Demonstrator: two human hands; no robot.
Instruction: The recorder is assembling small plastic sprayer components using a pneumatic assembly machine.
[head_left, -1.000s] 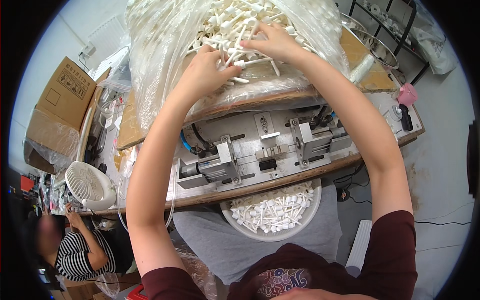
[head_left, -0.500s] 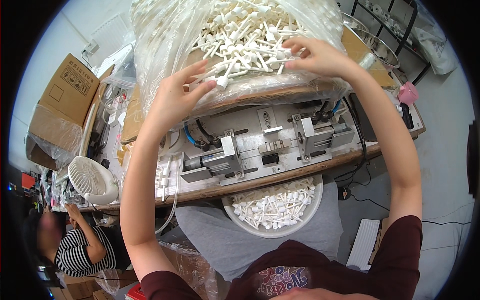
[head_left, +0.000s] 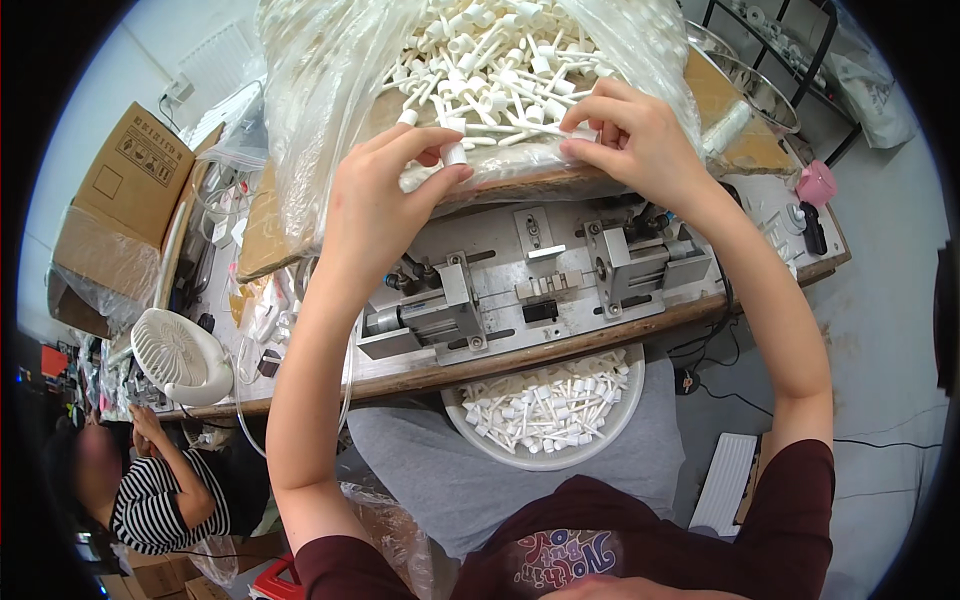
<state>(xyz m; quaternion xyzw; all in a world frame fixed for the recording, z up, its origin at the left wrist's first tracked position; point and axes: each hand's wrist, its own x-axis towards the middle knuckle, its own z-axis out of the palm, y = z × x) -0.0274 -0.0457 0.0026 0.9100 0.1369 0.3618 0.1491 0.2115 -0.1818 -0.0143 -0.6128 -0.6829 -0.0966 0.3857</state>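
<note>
A heap of white plastic sticks with cup-shaped ends (head_left: 480,75) lies on cardboard inside a clear plastic bag. At its near left edge my left hand (head_left: 385,185) is closed, thumb and forefinger on one white capped stick (head_left: 454,154). To the right, my right hand (head_left: 645,140) pinches another white stick at the heap's near edge; the fingers hide part of it. Both hands are above a metal fixture (head_left: 545,290) with two cylinder units facing each other across a small central block. A round white basin (head_left: 632,420) of similar white pieces rests on my lap.
A small white fan (head_left: 180,355) stands at the table's left end, near an open cardboard box (head_left: 125,200). Cables hang below the wooden table edge (head_left: 400,385). A pink object (head_left: 817,184) sits at the right. Another person in a striped top (head_left: 165,500) is at the lower left.
Both hands have drawn slightly nearer to me, and their fingers have closed on white sticks from the heap's near edge. The left hand has also shifted right.
</note>
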